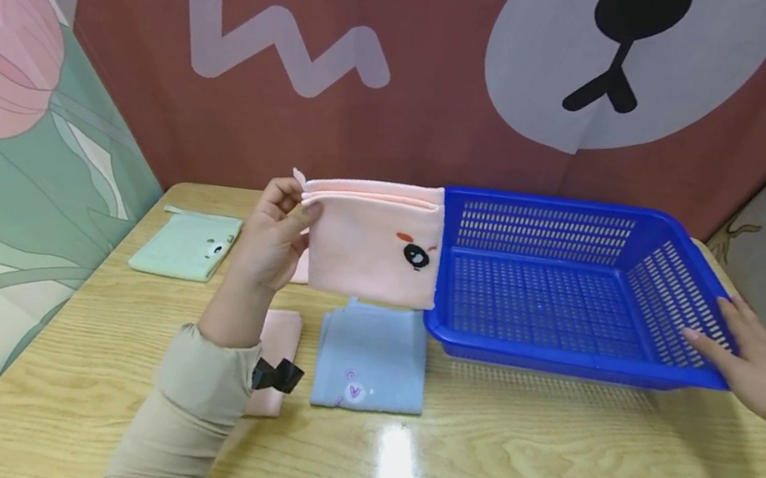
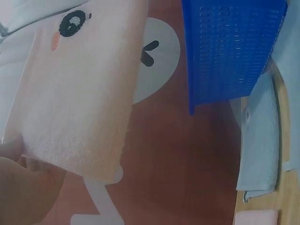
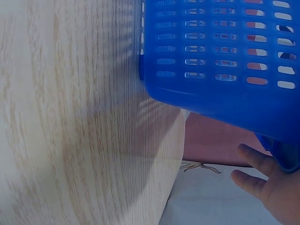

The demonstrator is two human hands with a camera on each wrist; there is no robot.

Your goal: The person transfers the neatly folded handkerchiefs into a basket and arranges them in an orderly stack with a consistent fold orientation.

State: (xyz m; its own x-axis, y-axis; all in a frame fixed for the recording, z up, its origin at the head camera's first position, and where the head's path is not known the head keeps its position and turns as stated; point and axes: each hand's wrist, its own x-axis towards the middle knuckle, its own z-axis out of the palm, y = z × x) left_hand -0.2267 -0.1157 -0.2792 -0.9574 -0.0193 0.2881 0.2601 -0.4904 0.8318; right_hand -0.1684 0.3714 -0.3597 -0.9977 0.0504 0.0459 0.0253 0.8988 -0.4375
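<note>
A folded pink towel with an embroidered black eye (image 1: 373, 250) is raised above the table, its left edge pinched between thumb and fingers of my left hand (image 1: 270, 233). Its right edge meets the left end of the blue basket (image 1: 576, 358). In the left wrist view the towel (image 2: 84, 89) hangs from the hand (image 2: 30, 190). My right hand (image 1: 761, 366) holds the basket's right rim, thumb on the inner side. The right wrist view shows fingers of that hand (image 3: 269, 180) under the rim of the basket (image 3: 211, 101). Inside, the basket shows only its bare mesh.
A folded blue towel (image 1: 373, 364) lies in front of the basket's left end. Beside it is a pink towel (image 1: 279, 332), partly behind my left forearm. A pale green towel (image 1: 188, 244) lies at the table's back left. A printed curtain (image 1: 399, 140) stands behind the table.
</note>
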